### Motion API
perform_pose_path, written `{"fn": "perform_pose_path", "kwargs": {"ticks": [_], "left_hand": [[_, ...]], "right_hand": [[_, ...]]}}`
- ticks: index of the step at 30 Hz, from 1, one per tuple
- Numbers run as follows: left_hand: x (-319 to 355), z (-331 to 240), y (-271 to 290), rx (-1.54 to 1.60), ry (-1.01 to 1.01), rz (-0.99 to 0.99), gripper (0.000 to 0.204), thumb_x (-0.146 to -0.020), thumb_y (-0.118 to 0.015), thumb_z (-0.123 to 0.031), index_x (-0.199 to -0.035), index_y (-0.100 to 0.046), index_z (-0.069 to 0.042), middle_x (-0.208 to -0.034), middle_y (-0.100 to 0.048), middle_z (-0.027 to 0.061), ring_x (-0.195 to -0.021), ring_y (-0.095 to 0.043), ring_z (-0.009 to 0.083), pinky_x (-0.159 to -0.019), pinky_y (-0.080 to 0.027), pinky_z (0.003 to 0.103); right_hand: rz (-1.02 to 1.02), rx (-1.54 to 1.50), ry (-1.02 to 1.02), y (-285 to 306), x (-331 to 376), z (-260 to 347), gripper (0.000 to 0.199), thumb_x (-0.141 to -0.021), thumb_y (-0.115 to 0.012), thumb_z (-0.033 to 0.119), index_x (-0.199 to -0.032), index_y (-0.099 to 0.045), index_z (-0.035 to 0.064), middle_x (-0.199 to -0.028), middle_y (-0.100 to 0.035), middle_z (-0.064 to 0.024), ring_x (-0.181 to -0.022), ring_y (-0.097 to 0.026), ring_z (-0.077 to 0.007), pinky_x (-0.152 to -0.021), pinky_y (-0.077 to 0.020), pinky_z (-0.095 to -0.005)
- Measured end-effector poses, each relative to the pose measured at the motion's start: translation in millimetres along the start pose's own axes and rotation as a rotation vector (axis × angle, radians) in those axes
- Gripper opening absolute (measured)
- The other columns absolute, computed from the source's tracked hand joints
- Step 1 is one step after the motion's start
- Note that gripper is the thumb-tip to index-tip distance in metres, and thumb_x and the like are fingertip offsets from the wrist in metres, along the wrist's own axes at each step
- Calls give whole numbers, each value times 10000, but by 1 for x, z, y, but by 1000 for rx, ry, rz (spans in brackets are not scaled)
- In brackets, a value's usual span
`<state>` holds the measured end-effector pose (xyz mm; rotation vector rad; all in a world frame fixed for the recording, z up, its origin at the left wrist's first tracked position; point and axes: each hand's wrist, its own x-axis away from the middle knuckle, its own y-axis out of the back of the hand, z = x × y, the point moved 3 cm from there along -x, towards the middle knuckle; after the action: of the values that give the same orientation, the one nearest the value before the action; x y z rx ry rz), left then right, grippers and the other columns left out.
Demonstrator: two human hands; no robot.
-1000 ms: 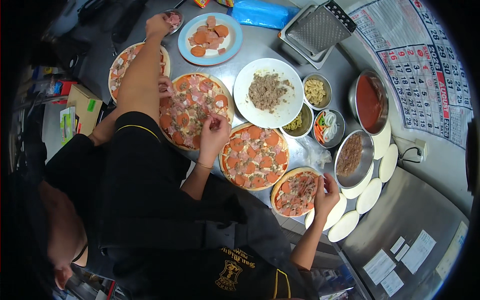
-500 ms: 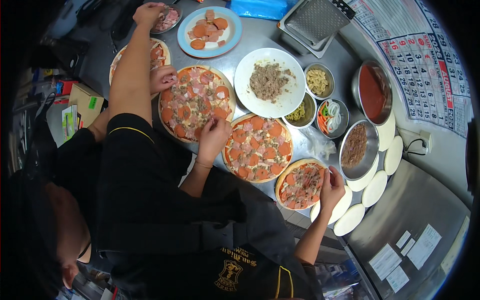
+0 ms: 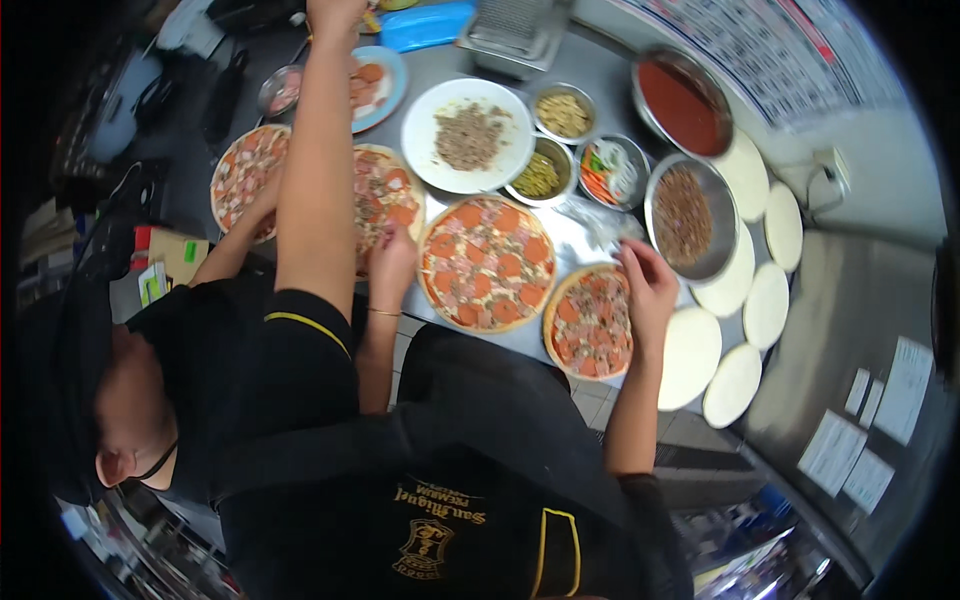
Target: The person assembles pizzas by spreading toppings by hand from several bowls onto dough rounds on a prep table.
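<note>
Lying on bench just L of R hand, the nearer grip, sm. round pizza has no long axis; R fingers bent, load unclear; L hand well apart, cropped, state can't tell.

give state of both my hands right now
Left hand: cut off by the picture's top edge; open or closed cannot be told.
Right hand: partly curled beside the small pizza; any hold cannot be told.

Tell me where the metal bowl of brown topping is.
In the head view, the metal bowl sits right of centre, between the right hand and the sauce bowl.
</note>
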<state>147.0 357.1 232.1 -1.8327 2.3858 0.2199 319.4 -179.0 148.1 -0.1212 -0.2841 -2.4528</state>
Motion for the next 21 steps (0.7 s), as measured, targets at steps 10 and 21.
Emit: {"fn": "perform_pose_path", "kwargs": {"ticks": [10, 21], "left_hand": [[380, -26, -233, 244, 307, 938, 182, -816, -730, 17, -995, -761, -2, -845, -751, 65, -754, -703, 121, -658, -572, 279], [532, -23, -198, -409, -275, 996, 386, -779, -801, -82, -1153, -713, -46, -1158, -678, 133, -992, -708, 306, -868, -588, 365]], "right_hand": [[145, -1198, -360, 27, 27, -10, 621, -1078, -473, 480, -1430, -460, -32, -1351, -590, -189, -1250, -596, -356, -982, -541, -505], [221, -1294, -516, 66, 90, -119, 340, -1091, -481, 290, -1202, -589, -13, -1008, -689, -123, -932, -702, -225, -823, -625, -399]]}}
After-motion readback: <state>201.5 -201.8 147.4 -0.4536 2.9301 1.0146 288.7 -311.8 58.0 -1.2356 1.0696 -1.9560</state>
